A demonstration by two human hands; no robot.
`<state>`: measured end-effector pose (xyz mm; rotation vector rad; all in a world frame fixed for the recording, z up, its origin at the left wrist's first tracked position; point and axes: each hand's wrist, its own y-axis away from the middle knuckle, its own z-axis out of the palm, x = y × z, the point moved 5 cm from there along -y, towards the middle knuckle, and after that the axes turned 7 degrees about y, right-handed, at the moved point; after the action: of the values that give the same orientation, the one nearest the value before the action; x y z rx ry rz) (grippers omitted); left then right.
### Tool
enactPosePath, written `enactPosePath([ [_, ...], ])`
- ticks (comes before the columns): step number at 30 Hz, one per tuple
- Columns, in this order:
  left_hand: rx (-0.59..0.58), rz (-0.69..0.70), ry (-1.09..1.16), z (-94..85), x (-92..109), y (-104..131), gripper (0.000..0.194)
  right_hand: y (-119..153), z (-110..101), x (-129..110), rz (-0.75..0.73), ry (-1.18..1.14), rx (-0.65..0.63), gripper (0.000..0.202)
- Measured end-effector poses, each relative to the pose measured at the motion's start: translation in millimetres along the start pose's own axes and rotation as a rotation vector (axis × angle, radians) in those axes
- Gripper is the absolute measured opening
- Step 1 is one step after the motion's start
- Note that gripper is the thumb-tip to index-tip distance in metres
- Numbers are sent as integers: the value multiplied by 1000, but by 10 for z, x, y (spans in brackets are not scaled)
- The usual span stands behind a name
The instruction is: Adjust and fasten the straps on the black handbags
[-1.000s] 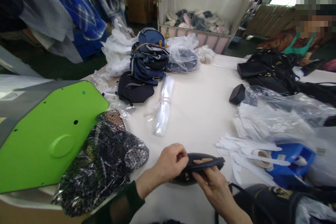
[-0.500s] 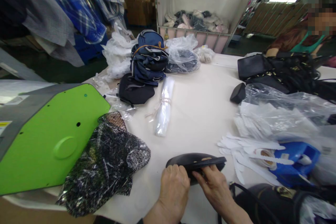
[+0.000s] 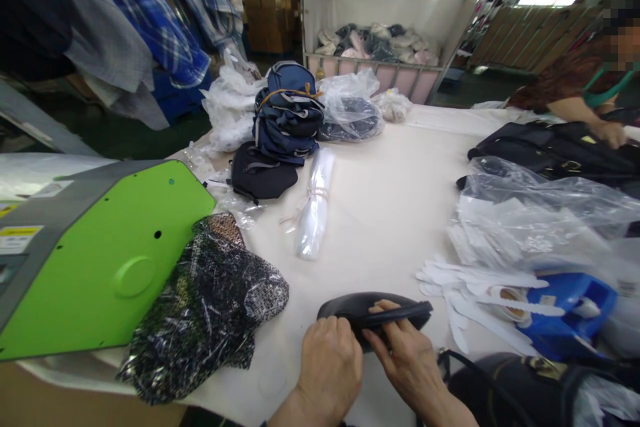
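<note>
A small black pouch (image 3: pixel 350 307) lies on the cream table (image 3: pixel 390 200) near its front edge. My left hand (image 3: pixel 330 367) is closed around the pouch's near left side. My right hand (image 3: pixel 407 360) grips its right part, thumb on top and fingers under the flap. A black bag with a strap (image 3: pixel 505 390) sits right beside my right wrist. White paper strips (image 3: pixel 465 283) are spread just to the right of the pouch.
A green and grey machine (image 3: pixel 95 260) stands at the left, with a bagged dark patterned cloth (image 3: pixel 210 307) against it. Blue backpacks (image 3: pixel 287 113), plastic bags (image 3: pixel 530 213), a blue tool (image 3: pixel 570 310) and black bags (image 3: pixel 555 150) crowd the table. Another person (image 3: pixel 590 80) works at the far right.
My left hand came down from the pouch's top to its near side. The view shifted slightly. The other person leaned lower over the black bags at the far right.
</note>
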<state>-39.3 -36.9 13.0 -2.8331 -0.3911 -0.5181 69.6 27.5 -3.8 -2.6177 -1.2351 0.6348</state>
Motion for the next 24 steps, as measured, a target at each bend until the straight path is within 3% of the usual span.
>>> enactPosePath([
  [9, 77, 45, -109, 20, 36, -11, 18, -11, -2, -59, -36, 48, 46, 28],
  [24, -22, -22, -73, -24, -60, 12, 14, 4, 3, -89, -16, 31, 30, 27],
])
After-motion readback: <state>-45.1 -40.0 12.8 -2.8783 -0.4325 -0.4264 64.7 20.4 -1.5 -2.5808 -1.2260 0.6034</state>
